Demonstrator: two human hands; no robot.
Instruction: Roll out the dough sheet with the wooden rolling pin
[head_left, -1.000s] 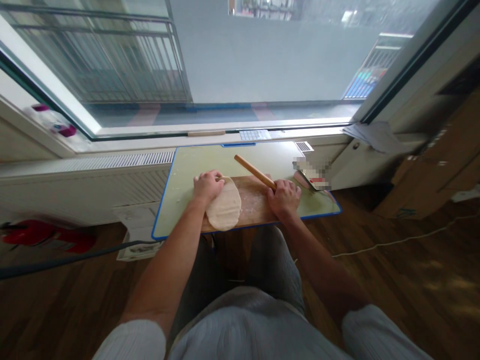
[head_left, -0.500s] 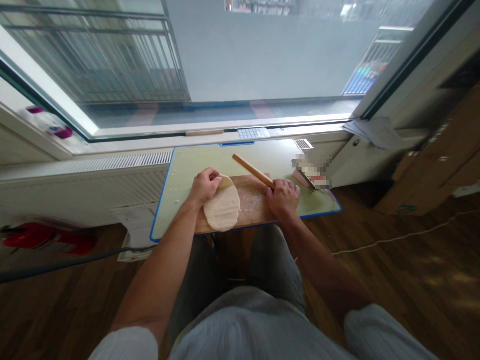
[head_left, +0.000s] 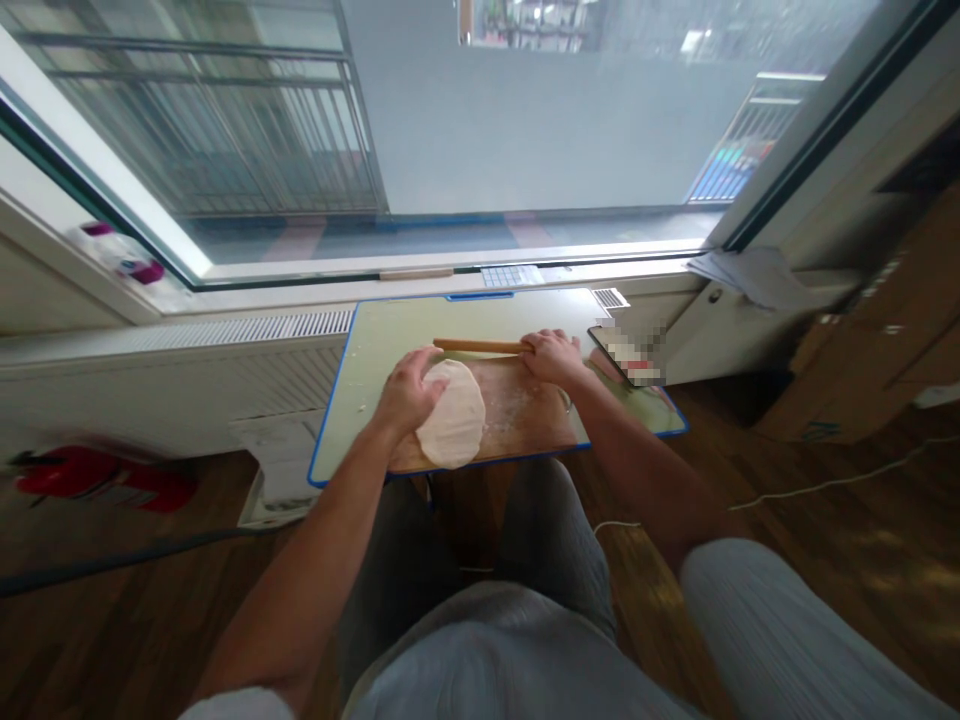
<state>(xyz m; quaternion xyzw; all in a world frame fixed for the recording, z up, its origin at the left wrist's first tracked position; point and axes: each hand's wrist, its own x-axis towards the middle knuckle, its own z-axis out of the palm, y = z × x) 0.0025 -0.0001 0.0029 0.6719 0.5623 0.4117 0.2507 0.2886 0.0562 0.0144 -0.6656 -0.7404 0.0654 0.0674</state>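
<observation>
A thin rolling pin (head_left: 476,346) lies almost level behind the flattened dough, its right end in my right hand (head_left: 553,358). The pale, flat oval of dough (head_left: 452,420) rests on the left part of a floured wooden board (head_left: 517,410). At the dough's upper left edge is my left hand (head_left: 409,392), thumb over the dough and apart from the fingers. Those fingertips reach close to the pin's left end; whether they touch it I cannot tell.
Under the board is a pale green folding table (head_left: 390,320) with a blue rim. A phone-like flat device (head_left: 626,360), partly blurred out, stands at its right. A red fire extinguisher (head_left: 105,478) lies low at left, and cardboard boxes (head_left: 840,370) stand at right.
My right hand has moved up and away with the rolling pin, which has turned from slanting to nearly level. My left hand's pinch on the dough's edge has opened.
</observation>
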